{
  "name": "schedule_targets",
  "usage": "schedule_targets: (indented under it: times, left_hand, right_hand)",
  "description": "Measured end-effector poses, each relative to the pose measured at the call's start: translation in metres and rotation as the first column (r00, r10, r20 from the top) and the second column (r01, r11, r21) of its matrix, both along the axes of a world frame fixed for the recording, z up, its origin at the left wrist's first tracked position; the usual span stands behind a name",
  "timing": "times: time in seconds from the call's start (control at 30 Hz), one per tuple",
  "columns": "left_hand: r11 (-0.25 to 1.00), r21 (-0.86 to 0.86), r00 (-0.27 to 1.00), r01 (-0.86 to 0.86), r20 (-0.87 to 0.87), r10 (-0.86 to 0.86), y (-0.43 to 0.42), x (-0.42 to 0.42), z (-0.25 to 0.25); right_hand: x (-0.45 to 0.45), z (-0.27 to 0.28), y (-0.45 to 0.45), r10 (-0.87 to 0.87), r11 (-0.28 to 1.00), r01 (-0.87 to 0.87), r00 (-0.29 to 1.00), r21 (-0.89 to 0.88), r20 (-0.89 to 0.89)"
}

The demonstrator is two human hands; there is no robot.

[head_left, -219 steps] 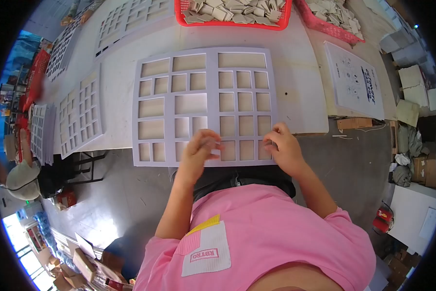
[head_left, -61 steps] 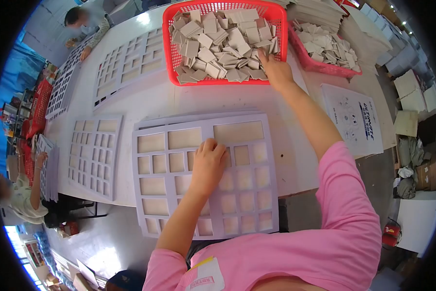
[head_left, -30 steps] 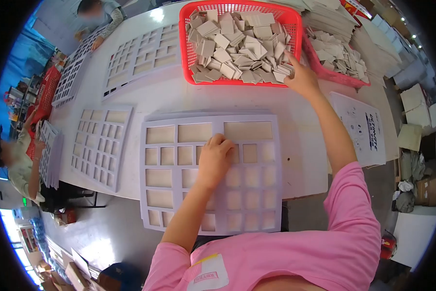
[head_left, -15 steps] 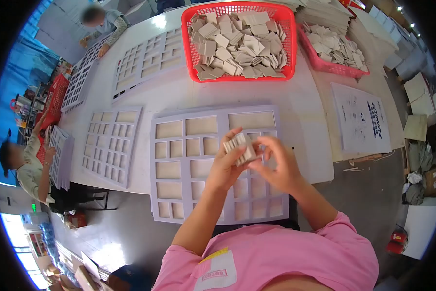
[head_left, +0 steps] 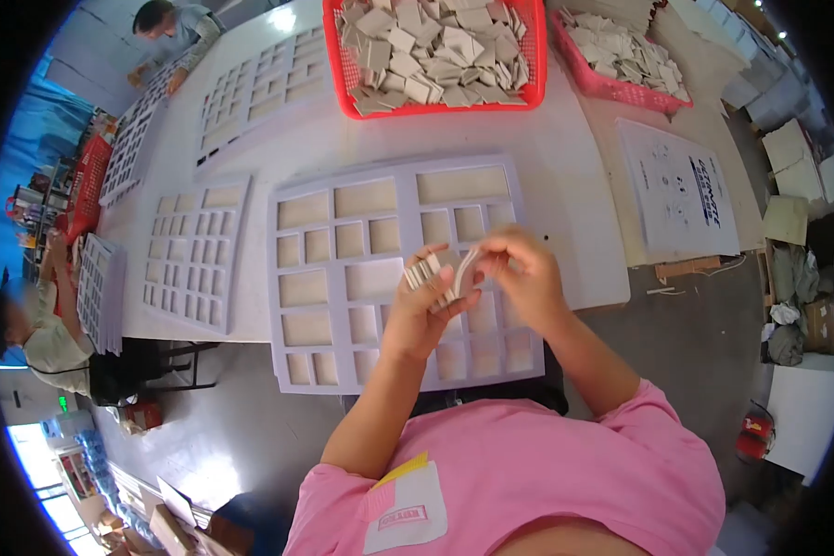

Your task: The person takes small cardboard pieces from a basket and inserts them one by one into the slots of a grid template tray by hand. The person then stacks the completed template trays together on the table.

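Note:
A small stack of greyish-white cardboard squares [head_left: 426, 271] sits upright in my left hand [head_left: 411, 322], with the fingers wrapped around it. My right hand [head_left: 531, 278] pinches a few card squares [head_left: 470, 269] at the stack's right end, and these lean away from the others. Both hands hover over a large white compartment frame [head_left: 339, 310] with rectangular openings of different sizes. Its openings show a beige backing. The hands and forearms hide part of its lower right side.
Beyond the frame stands a red basket [head_left: 440, 110] heaped with card squares; a second pinkish-red basket [head_left: 621, 91] is to its right. More compartment frames [head_left: 237, 250] lie leftward. A printed white sheet [head_left: 662, 208] lies at right. Two people [head_left: 50, 338] work along the left side.
The camera view has shifted, so the table's things appear higher and slightly left. My right hand has closed on squares at the stack's end and tilts them apart from the others.

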State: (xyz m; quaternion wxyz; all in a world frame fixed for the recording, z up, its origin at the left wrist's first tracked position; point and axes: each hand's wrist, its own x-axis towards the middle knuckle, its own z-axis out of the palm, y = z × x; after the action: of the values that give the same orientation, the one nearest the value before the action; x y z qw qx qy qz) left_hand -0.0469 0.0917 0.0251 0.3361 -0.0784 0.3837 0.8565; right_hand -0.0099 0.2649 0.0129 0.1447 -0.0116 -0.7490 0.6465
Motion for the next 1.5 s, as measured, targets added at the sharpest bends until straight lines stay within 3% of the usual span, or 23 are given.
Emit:
schedule_targets:
  times: [0.03, 0.1, 0.17, 0.4, 0.8, 1.0, 1.1, 1.2, 1.3, 1.4, 1.5]
  left_hand:
    - [1.0, 0.001, 1.0, -0.019, 0.012, 0.019, -0.001, 0.0, -0.001]
    - [0.998, -0.031, 0.998, -0.062, 0.004, 0.062, -0.006, -0.002, -0.006]
    - [0.995, -0.041, 0.995, -0.094, -0.021, 0.093, -0.011, -0.003, -0.009]
    - [0.991, -0.019, 0.99, -0.136, -0.037, 0.135, -0.022, -0.007, -0.009]
    - [0.99, -0.027, 0.99, -0.139, -0.014, 0.139, -0.021, -0.012, -0.018]
    - [0.989, -0.036, 0.99, -0.142, -0.013, 0.141, -0.022, -0.01, -0.018]
    - [0.987, -0.064, 0.989, -0.146, -0.005, 0.146, -0.023, -0.011, -0.017]
    - [0.986, -0.069, 0.988, -0.151, -0.001, 0.151, -0.024, -0.011, -0.017]
    - [0.987, -0.064, 0.989, -0.149, -0.001, 0.149, -0.025, -0.01, -0.016]
    - [0.988, -0.072, 0.991, -0.133, 0.004, 0.134, -0.026, -0.01, -0.015]
    - [0.988, -0.079, 0.991, -0.133, 0.015, 0.134, -0.027, -0.01, -0.016]
  right_hand:
    - [-0.008, -0.001, 0.006, -0.007, 0.996, 0.007, 1.0, -0.091, 0.0]
    - [-0.019, 0.02, 0.021, -0.109, 0.976, 0.14, 0.976, -0.164, 0.189]
    - [-0.038, 0.021, 0.042, -0.187, 0.973, 0.201, 0.974, -0.111, 0.124]
    - [-0.073, -0.021, 0.087, -0.024, 0.973, -0.036, 0.967, 0.229, 0.253]
    - [-0.075, -0.024, 0.091, 0.089, 0.964, -0.18, 0.911, 0.196, 0.403]
    - [-0.054, -0.022, 0.068, -0.033, 0.818, -0.03, 0.995, 0.574, 0.099]
    - [-0.044, -0.022, 0.059, -0.094, 0.819, 0.032, 0.992, 0.573, 0.08]
    - [-0.033, -0.028, 0.051, -0.129, 0.687, 0.081, 0.992, 0.722, 0.011]
    - [-0.028, -0.028, 0.049, -0.15, 0.685, 0.088, 0.988, 0.723, 0.022]
    - [-0.028, -0.011, 0.052, -0.102, 0.85, -0.008, 0.979, 0.527, 0.179]
    - [-0.025, -0.01, 0.058, -0.019, 0.869, -0.036, 0.994, 0.494, 0.105]
